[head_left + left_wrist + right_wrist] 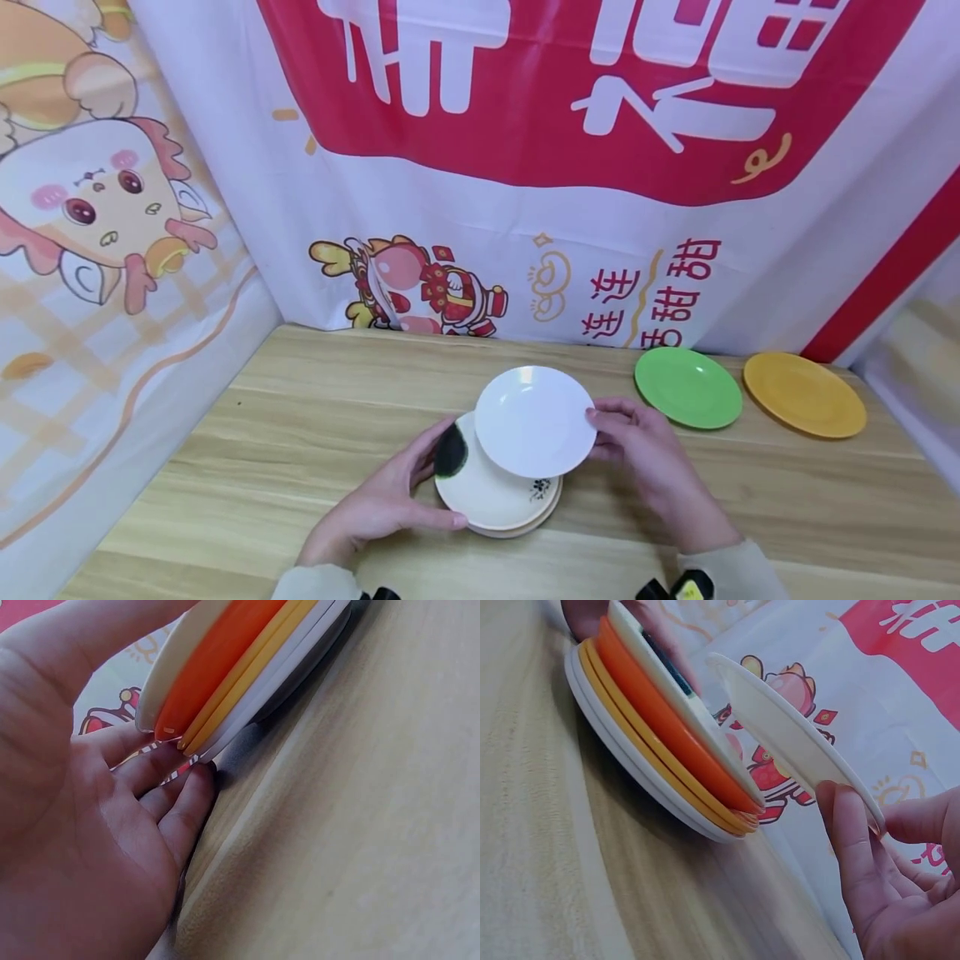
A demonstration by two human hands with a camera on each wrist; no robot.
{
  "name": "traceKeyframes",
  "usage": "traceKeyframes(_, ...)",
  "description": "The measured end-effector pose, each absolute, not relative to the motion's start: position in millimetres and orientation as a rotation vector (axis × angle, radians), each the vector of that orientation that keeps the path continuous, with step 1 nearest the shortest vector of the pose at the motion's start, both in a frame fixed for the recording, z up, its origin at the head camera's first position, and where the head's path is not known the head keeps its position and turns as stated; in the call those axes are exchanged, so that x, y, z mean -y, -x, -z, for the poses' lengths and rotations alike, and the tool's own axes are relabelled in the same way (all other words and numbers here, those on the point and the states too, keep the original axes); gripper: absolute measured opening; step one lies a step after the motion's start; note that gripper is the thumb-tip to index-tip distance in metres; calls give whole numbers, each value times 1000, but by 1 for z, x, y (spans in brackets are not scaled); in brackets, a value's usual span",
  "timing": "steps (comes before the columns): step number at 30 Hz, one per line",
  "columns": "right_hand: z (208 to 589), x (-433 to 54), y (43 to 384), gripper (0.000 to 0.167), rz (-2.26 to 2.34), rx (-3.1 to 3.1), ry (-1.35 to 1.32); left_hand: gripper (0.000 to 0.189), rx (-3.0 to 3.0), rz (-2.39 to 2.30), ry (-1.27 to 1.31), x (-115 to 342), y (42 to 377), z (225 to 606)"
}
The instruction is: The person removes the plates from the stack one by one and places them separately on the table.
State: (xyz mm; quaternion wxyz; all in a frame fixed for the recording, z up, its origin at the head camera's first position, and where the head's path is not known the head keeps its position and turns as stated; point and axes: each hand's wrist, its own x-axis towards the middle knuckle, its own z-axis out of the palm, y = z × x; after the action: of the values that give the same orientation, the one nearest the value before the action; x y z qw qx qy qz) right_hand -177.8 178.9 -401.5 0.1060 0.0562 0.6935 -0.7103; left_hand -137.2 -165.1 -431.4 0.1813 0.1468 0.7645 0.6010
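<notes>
My right hand (637, 446) pinches the right rim of a round white plate (535, 421) between thumb and fingers. This plate is lifted and tilted over a stack, apart from it in the right wrist view. On top of the stack lies a cream plate (487, 496) with a dark green patch and a small floral print. Below it come an orange plate (669, 726), yellow plates (622, 716) and white ones at the bottom. My left hand (382, 500) curls round the stack's left side, thumb at the near rim, fingertips against the rims (196, 756).
A green plate (687, 387) and a yellow-orange plate (805, 395) lie side by side at the back right of the wooden table (300, 400). Behind the table hangs a printed cloth (450, 192); another patterned cloth (187, 358) lines the left side.
</notes>
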Motion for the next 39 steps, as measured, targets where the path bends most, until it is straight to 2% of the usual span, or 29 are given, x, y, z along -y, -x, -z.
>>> traceKeyframes(28,404,-188,196,46,2182,-2062,-455,117,-2164,-1712,-379,165,136,433)
traceKeyframes(39,412,-191,203,52,2199,-2020,-543,118,-2165,-1711,-387,166,135,432)
